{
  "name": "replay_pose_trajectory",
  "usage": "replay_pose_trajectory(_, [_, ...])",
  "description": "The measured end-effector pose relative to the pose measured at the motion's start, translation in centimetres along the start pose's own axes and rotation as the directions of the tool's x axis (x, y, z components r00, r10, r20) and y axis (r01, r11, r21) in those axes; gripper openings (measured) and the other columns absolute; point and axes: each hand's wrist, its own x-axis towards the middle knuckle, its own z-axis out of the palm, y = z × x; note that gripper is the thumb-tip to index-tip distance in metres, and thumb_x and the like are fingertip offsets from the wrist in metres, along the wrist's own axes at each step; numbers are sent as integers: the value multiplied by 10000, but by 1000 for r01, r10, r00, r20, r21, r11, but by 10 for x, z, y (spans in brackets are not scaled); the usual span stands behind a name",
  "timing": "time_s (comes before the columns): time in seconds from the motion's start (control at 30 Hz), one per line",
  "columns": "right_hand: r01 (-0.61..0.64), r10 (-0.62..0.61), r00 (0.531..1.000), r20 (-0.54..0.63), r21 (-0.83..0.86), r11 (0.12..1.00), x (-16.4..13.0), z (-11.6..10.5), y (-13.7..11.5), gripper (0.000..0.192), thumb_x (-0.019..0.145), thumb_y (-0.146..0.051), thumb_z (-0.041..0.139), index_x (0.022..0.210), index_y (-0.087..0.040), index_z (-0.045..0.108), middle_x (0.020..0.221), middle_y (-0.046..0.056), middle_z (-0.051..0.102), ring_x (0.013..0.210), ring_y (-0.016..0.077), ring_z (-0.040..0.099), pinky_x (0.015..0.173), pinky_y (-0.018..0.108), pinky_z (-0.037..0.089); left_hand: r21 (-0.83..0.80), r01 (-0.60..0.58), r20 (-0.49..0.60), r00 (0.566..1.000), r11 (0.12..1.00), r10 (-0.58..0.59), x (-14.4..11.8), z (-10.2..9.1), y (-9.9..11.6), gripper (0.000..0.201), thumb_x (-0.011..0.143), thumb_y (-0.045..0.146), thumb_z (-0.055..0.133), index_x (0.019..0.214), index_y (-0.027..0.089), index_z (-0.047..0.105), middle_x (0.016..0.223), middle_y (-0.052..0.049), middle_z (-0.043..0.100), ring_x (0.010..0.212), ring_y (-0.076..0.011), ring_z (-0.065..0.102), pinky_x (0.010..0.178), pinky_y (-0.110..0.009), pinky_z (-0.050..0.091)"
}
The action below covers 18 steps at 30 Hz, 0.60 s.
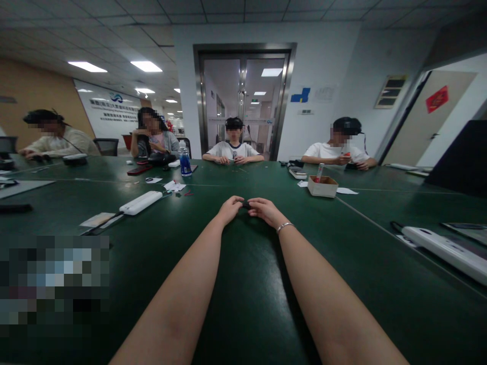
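Both my arms stretch forward over a dark green table (pixel 251 284). My left hand (pixel 230 210) and my right hand (pixel 265 211) meet near the middle of the view, fingers curled toward each other. Between the fingertips is a small black object (pixel 246 205); its kind is too small to make out. The fingers of both hands close on it from either side, and they hide most of it. A silver bracelet (pixel 285 227) circles my right wrist.
White power strips lie at left (pixel 140 202) and right (pixel 443 248). Farther off stand a blue bottle (pixel 185 161) and a small box (pixel 322 187). Paper scraps (pixel 174 186) lie left of my hands. Several people sit along the far side, one directly opposite (pixel 233 147).
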Motion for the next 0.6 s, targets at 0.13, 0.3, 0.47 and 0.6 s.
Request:
replay_pose_trajectory(0.13, [-5, 5, 1000, -4, 1, 1000, -1, 1, 0, 82, 788, -48, 608, 850, -101, 608, 630, 44, 642, 496, 104, 622, 489, 179, 545, -10, -23, 13, 1000, 1000, 23, -3, 0, 3, 302, 830, 347, 416, 964, 152, 605, 585, 13, 510, 483, -94, 433, 489, -212, 350])
replay_pose_trajectory(0.3, [-10, 10, 1000, -10, -1, 1000, -2, 1, -1, 85, 802, -38, 582, 858, -98, 604, 638, 42, 638, 494, 100, 619, 491, 178, 545, -31, 25, 16, 1000, 999, -25, -5, 0, 7, 270, 825, 311, 429, 966, 147, 592, 619, 12, 516, 476, -86, 430, 479, -209, 350])
replay_pose_trajectory(0.47, [-4, 4, 1000, 1, -6, 1000, -2, 1, -2, 95, 791, -39, 591, 862, -100, 610, 647, 41, 640, 499, 98, 619, 500, 175, 546, -19, 45, 18, 999, 999, -45, -6, 0, 10, 241, 809, 235, 438, 983, 149, 581, 611, 21, 489, 479, -77, 426, 462, -192, 333])
replay_pose_trajectory(0.6, [-1, 1, 1000, 7, -4, 1000, -1, 1, -1, 92, 795, -40, 580, 863, -96, 605, 640, 42, 641, 496, 100, 618, 497, 180, 544, -9, 40, 28, 999, 999, -40, -5, 0, 9, 268, 829, 268, 407, 993, 144, 579, 599, 20, 491, 469, -78, 421, 453, -191, 328])
